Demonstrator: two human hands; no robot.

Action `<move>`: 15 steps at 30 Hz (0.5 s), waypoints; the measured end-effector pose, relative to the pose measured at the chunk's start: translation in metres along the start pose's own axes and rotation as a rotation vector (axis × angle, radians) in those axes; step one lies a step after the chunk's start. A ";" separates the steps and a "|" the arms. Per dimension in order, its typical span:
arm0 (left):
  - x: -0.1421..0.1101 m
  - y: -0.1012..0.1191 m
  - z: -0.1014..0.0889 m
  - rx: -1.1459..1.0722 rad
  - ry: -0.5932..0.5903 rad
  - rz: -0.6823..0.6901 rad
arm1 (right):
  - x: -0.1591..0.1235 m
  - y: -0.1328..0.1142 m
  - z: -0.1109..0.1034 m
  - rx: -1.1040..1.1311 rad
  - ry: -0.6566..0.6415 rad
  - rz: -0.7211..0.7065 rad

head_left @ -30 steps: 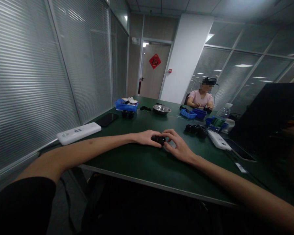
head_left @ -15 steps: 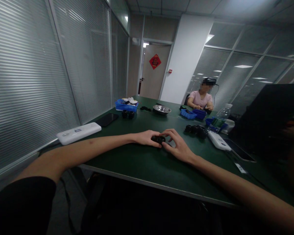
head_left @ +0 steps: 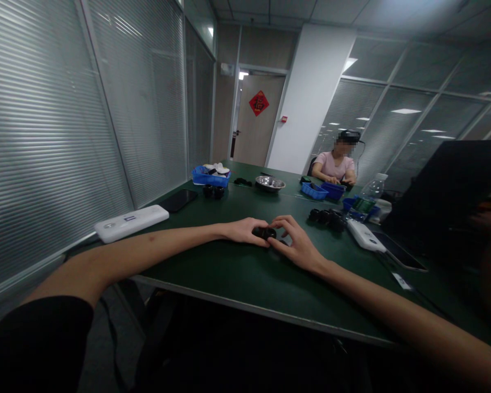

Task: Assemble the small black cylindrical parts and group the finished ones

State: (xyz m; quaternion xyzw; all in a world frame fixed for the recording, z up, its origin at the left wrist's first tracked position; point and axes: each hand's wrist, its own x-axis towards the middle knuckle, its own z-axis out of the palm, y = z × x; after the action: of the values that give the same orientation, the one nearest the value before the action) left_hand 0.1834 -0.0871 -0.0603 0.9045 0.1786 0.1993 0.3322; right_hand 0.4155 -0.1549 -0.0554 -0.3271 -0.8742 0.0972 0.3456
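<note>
My left hand (head_left: 245, 231) is closed round a small, shiny black cylindrical part (head_left: 264, 233) low over the green table (head_left: 213, 273). From the other side, my right hand (head_left: 295, 244) curves its fingers and thumb against the part's right end. Part of the black piece is covered by the fingers, and its exact kind cannot be made out. A small dark thing (head_left: 283, 241) lies partly hidden beneath my right fingers.
Similar black parts (head_left: 326, 216) lie right of my hands, near a white power bank (head_left: 365, 234), phone (head_left: 400, 251) and bottle (head_left: 368, 197). Farther off are a metal bowl (head_left: 270, 184), a blue tray (head_left: 211, 177) and a seated person (head_left: 336, 166). Another white device (head_left: 131, 222) lies left.
My right fingertips have shifted slightly on the black part's right end. My left hand keeps its place. The person across the table has moved their head a little.
</note>
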 end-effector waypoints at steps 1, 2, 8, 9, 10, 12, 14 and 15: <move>0.000 0.000 0.000 -0.004 -0.001 0.001 | 0.000 0.000 0.000 0.001 -0.011 -0.005; 0.000 0.001 0.000 -0.014 -0.003 0.003 | 0.000 -0.001 -0.001 0.002 -0.023 -0.016; -0.001 0.004 -0.001 -0.032 -0.008 0.007 | 0.000 -0.001 -0.001 -0.003 -0.030 -0.036; -0.001 0.004 -0.001 -0.020 -0.006 0.002 | 0.000 0.000 0.000 -0.005 -0.016 -0.024; -0.001 0.004 -0.001 -0.009 -0.002 -0.003 | 0.000 0.000 0.000 -0.009 0.001 -0.014; 0.000 0.003 0.000 0.000 0.002 -0.007 | 0.000 0.001 0.001 -0.014 0.017 -0.006; 0.000 0.002 0.000 -0.012 0.000 -0.004 | 0.000 0.001 0.001 -0.005 0.002 -0.018; 0.000 0.001 0.000 -0.020 -0.002 -0.001 | 0.000 0.001 0.000 0.003 -0.011 -0.029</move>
State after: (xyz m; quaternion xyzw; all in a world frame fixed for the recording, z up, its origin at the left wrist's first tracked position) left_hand 0.1838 -0.0879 -0.0599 0.9013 0.1768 0.1997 0.3413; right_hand 0.4158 -0.1545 -0.0559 -0.3133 -0.8806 0.0954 0.3425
